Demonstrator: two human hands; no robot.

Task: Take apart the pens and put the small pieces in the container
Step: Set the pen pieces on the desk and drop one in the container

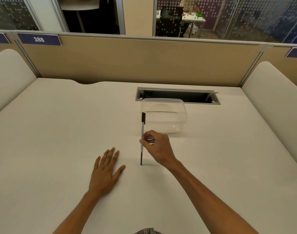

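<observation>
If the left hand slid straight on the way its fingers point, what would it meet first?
Probably nothing nearby: the left hand points up-right across bare desk, likely passing left of the pen and container; depth is uncertain.

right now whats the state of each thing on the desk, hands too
pen: upright, cap on, whole, tip on the desk
container: open, no lid, empty
right hand: pinches the pen mid-barrel
left hand: flat on the desk, holds nothing
cable hatch: flap open

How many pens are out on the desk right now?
1. The pen stands upright on the desk, pinched by the right hand, just in front of the clear container. No others show.
</observation>
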